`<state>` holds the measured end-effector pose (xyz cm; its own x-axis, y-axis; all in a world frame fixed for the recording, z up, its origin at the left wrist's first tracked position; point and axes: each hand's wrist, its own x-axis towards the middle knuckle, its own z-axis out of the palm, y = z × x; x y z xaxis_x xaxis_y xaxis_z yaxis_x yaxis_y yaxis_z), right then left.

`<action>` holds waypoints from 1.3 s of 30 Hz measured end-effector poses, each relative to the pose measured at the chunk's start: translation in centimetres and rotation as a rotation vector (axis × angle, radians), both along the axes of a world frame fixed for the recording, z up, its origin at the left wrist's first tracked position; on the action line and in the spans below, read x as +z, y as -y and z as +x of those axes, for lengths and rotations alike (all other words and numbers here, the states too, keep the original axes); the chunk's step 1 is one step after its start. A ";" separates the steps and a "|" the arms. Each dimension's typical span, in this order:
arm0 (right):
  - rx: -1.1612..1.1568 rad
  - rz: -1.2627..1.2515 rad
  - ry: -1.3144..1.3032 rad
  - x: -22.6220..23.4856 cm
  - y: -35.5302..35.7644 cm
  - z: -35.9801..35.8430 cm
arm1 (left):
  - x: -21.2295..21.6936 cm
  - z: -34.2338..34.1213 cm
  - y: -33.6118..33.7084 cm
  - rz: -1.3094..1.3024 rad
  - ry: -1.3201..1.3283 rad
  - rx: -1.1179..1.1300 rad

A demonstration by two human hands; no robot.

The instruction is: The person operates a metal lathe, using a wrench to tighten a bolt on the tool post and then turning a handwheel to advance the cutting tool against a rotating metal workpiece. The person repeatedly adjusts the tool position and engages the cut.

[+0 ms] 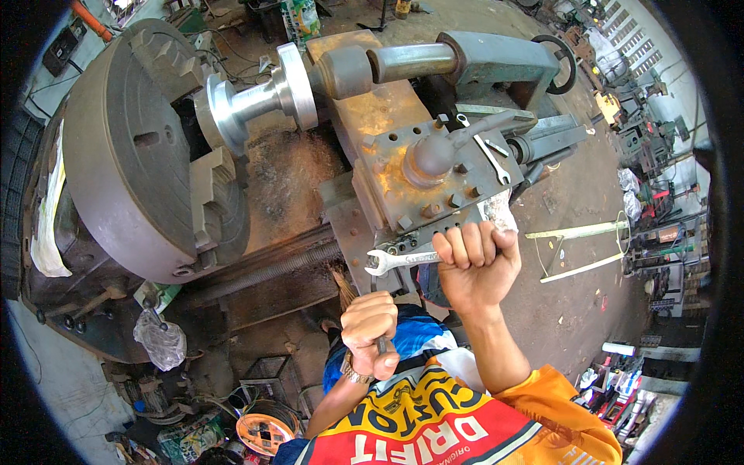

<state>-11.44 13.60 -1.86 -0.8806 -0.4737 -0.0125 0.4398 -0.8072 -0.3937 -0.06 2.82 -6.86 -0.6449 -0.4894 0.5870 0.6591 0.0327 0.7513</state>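
At far left, a chuck (pixel 132 147) is gripping a shiny flanged workpiece (pixel 256 97). Nearer, the left hand (pixel 370 325) is clenching a dark handle (pixel 381 343). Just right, the right hand (pixel 477 260) is fisting a wrench (pixel 395 260), its open end lying against the rusty tool post (pixel 430 167).

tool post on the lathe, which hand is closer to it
Right. The right hand is just below the tool post, gripping a spanner against its lower edge. The left hand is lower, nearer the body, closed on a brush handle.
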 end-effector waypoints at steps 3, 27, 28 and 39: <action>-0.012 -0.009 0.055 1.1 0.1 -1.0 | 0.1 -0.3 0.0 0.007 -0.018 0.027; -0.118 0.094 0.135 1.1 -0.4 -0.9 | 0.0 -0.3 0.5 -0.041 -0.038 -0.012; -0.114 0.099 0.114 0.9 -0.4 -1.0 | 0.0 -0.3 0.5 -0.036 -0.039 -0.015; 0.070 0.094 -0.082 1.6 0.8 -3.7 | -0.2 -0.3 0.6 -0.033 -0.039 -0.035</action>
<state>-15.10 12.82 -0.29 -0.8454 -0.5340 0.0111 0.4568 -0.7337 -0.5030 -0.39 2.24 -7.03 -0.6373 -0.4470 0.6277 0.6892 0.0338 0.7238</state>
